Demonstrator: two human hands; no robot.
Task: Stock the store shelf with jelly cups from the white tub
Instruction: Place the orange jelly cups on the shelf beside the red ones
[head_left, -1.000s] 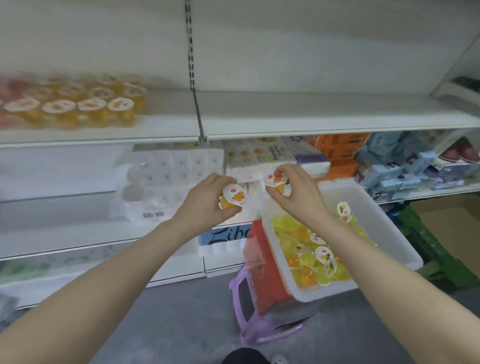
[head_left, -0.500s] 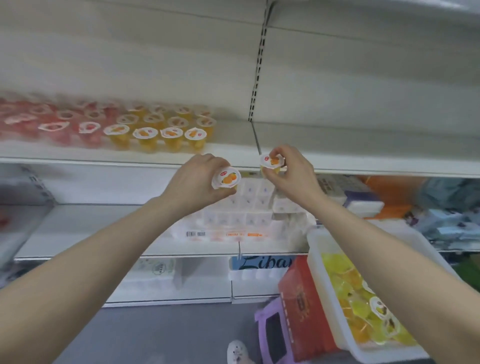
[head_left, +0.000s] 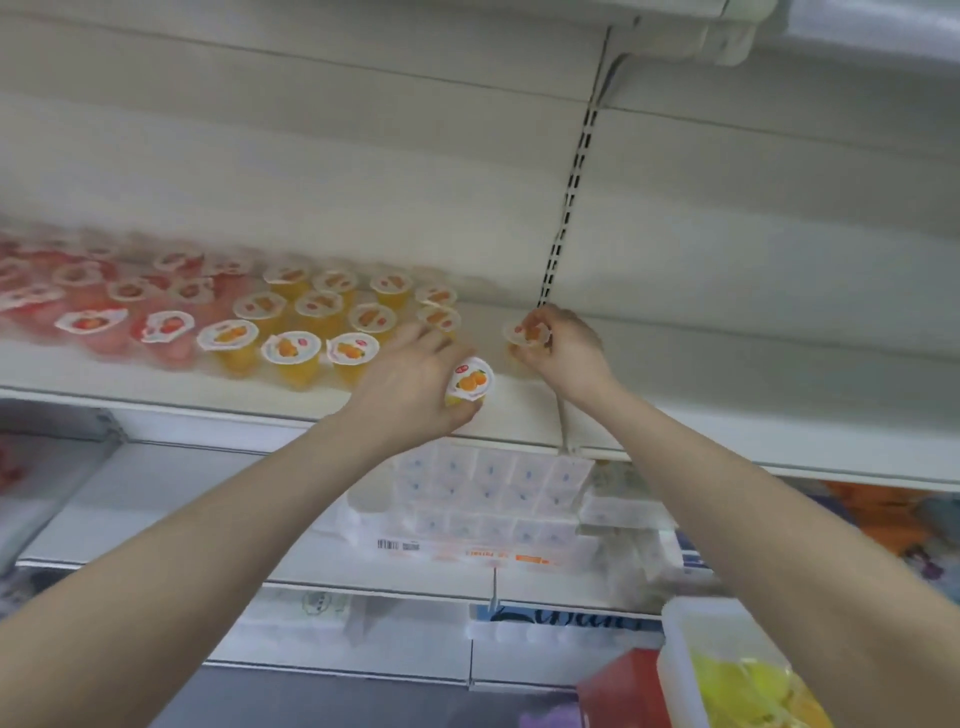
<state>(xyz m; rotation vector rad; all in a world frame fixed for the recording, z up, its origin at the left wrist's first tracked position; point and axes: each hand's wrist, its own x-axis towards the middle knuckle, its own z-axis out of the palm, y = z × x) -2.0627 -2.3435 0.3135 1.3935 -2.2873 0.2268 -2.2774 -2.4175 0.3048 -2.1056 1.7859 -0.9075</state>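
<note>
Shelf (head_left: 156, 387) boards, seemingly cream, carry blurred jelly cups (head_left: 291, 351).

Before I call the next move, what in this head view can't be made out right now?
- Red jelly cups at shelf's left end: motion-blurred, count and labels unreadable.
- White tub: cut off by the bottom-right edge and the right arm; remaining stock unknown.
- Cup in right hand: fingers cover it; whether it touches the shelf is unclear.
- Cup in left hand: base hidden by the palm.
</note>
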